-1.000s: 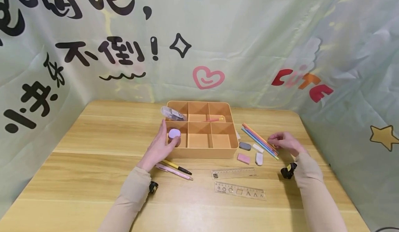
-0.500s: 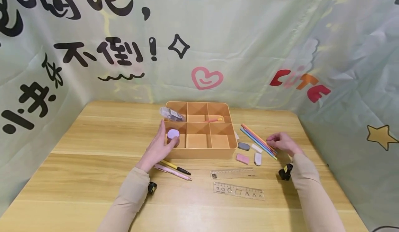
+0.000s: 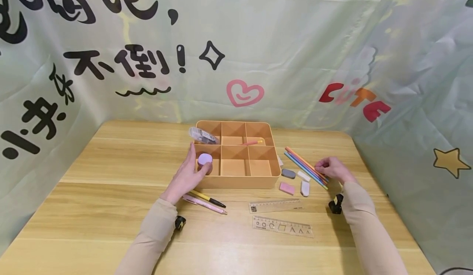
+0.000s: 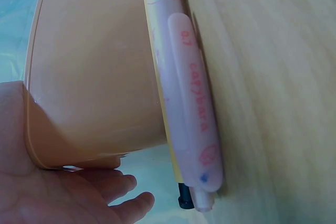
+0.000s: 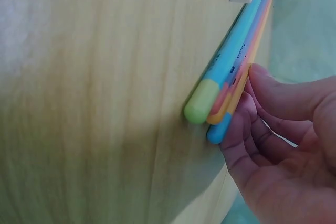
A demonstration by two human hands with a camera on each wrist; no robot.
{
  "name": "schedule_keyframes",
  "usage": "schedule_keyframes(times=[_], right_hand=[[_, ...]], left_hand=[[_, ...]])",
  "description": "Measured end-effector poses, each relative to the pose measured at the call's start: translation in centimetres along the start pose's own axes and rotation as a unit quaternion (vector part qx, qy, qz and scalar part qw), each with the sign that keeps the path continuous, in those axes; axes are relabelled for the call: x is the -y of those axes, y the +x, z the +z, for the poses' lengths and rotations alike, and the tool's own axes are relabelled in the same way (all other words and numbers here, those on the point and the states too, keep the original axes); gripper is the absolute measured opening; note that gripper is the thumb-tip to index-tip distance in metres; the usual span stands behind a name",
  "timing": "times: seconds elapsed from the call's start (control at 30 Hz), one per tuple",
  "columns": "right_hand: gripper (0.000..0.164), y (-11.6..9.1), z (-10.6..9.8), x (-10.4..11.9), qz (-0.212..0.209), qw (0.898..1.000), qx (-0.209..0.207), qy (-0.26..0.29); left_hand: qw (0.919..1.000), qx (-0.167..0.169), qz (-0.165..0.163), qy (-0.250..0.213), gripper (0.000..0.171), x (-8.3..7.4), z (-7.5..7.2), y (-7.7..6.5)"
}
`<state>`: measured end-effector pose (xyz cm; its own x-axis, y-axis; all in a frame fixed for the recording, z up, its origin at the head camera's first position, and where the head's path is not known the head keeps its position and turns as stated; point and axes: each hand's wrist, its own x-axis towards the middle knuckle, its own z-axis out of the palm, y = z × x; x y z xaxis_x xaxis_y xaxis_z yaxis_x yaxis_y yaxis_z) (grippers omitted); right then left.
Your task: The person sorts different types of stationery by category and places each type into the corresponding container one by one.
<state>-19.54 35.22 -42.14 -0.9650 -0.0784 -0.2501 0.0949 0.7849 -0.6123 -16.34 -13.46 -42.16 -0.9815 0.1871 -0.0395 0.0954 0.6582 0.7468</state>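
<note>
A tan divided organizer box [image 3: 236, 182] stands at the back middle of the table. My left hand [image 3: 186, 176] holds its front left corner, thumb over the rim near a lilac-lidded round container [image 3: 205, 159] and fingers along the outer left wall [image 4: 94, 66]. Just in front lie a pink pen [image 3: 205, 204] and a yellow pen [image 3: 203, 196] with a black end. On the right, my right hand [image 3: 335, 170] pinches at the near ends of several coloured pencils [image 3: 301, 164] lying together on the table. In the right wrist view, the thumb touches a yellow-orange pencil [image 5: 239, 90].
Several erasers, including a pink eraser [image 3: 287, 188] and a dark grey eraser [image 3: 288, 173], lie between box and pencils. Two clear rulers, one a shape-stencil ruler [image 3: 282, 226], lie nearer me. A clear-cased item [image 3: 202, 135] leans in the box's back left compartment; an orange pencil [image 3: 253, 143] rests farther right.
The view has shifted very slightly. Both hands keep practically the same places, the left at the box and the right at the pencils.
</note>
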Motion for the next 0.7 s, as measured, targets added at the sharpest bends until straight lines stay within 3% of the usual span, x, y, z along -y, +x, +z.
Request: schedule_keyframes(times=[0.47,0.7], right_hand=[[0.021,0.38,-0.01,0.54,0.007,0.997,-0.004,-0.083],[0.022,0.4,0.17,0.95,0.018,0.995,-0.002,-0.094]], left_hand=[[1.0,0.003,-0.004,0.0,0.097,0.02,0.08,-0.03],[1.0,0.003,-0.005,-0.001,0.097,-0.03,0.06,-0.04]])
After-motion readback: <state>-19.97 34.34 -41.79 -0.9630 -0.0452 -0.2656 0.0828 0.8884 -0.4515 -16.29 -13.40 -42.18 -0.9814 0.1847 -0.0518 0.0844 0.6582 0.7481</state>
